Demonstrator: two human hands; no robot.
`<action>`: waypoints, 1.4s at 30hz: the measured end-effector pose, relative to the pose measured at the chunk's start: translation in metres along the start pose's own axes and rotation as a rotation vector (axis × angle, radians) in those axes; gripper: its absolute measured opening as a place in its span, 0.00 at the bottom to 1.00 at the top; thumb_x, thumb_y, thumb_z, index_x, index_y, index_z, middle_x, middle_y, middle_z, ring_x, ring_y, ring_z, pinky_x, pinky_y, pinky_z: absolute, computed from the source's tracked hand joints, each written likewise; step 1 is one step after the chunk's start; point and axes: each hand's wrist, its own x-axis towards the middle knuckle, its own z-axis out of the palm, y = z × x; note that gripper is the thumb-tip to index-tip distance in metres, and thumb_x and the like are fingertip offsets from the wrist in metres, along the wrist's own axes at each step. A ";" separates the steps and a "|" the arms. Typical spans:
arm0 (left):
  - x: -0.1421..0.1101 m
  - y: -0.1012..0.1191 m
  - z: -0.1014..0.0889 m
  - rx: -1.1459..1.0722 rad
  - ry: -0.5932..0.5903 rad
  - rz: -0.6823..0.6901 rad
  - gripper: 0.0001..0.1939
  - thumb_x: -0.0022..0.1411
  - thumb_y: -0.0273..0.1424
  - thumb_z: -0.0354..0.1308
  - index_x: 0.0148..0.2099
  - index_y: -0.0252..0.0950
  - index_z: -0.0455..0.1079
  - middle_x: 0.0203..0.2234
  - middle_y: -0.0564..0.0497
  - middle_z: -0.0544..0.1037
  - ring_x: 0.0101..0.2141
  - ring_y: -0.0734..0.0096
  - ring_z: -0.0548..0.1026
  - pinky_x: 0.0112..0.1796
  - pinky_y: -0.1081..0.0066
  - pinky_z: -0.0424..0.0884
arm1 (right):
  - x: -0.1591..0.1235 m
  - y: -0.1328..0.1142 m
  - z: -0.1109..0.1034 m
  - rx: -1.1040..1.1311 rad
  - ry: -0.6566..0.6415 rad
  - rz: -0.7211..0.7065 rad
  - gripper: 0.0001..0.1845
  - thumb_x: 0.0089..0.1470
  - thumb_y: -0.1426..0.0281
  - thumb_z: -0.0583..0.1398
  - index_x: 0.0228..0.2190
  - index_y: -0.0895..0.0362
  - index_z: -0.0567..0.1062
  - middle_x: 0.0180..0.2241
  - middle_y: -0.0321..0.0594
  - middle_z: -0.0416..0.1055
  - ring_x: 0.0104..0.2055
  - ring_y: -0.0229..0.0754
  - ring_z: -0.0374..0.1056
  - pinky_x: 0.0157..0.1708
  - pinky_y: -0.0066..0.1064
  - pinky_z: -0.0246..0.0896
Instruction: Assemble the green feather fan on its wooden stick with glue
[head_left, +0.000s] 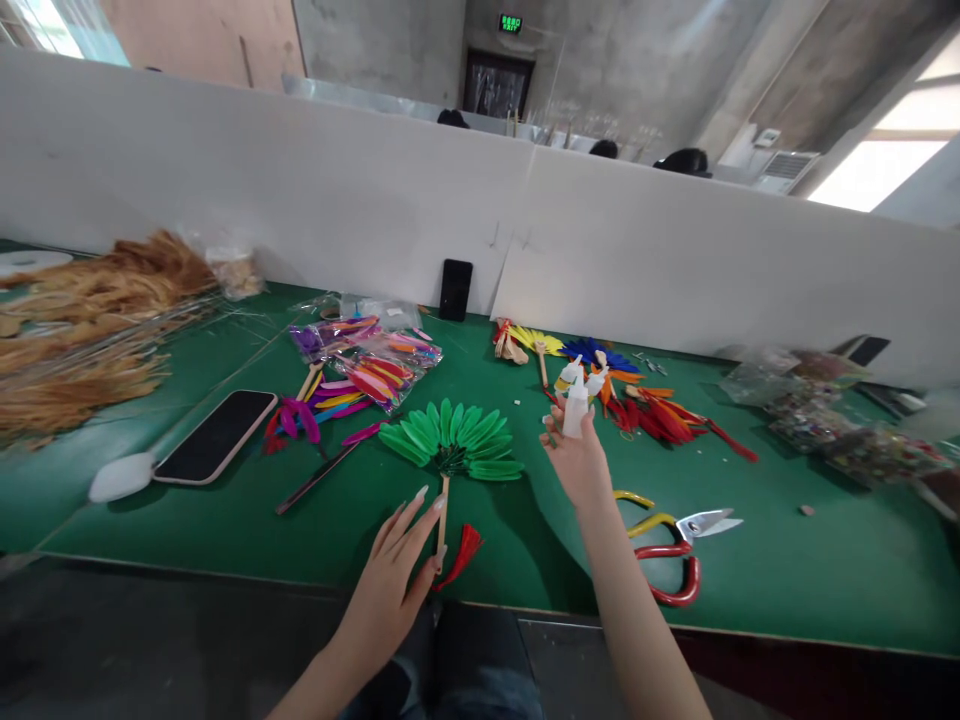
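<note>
On the green bench, beside the phone, lay a fan of green feathers with a wooden stick and red tassel. The left hand, fingers spread, pressed the stick. Beyond the fan, the right hand gripped a white glue bottle; scissors lay near.

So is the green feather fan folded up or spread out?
Spread out: the green feather fan lies flat on the table, feathers splayed in a half circle above its stick.

Left hand pins green feather fan; right hand grips glue bottle.
</note>
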 end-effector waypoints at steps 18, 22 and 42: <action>0.185 0.015 -0.056 -0.712 0.177 -0.030 0.34 0.53 0.35 0.62 0.60 0.43 0.55 0.55 0.46 0.66 0.54 0.59 0.65 0.49 0.57 0.67 | -0.002 -0.111 0.105 -0.315 -0.470 -0.217 0.17 0.47 0.59 0.61 0.39 0.53 0.73 0.34 0.38 0.73 0.34 0.39 0.69 0.30 0.30 0.66; 0.220 0.014 -0.073 -0.855 -0.401 0.026 0.12 0.59 0.33 0.55 0.43 0.35 0.72 0.30 0.49 0.78 0.33 0.68 0.77 0.37 0.63 0.74 | -0.003 -0.098 0.084 -0.329 -0.441 -0.174 0.16 0.47 0.60 0.62 0.38 0.53 0.71 0.32 0.37 0.74 0.35 0.40 0.71 0.30 0.30 0.67; 0.037 0.000 -0.096 -0.820 0.138 -0.562 0.20 0.50 0.43 0.62 0.42 0.37 0.72 0.40 0.44 0.78 0.45 0.54 0.73 0.48 0.59 0.69 | 0.066 0.052 0.011 -1.011 0.071 -0.321 0.22 0.41 0.57 0.62 0.35 0.56 0.66 0.31 0.41 0.72 0.34 0.45 0.69 0.35 0.35 0.63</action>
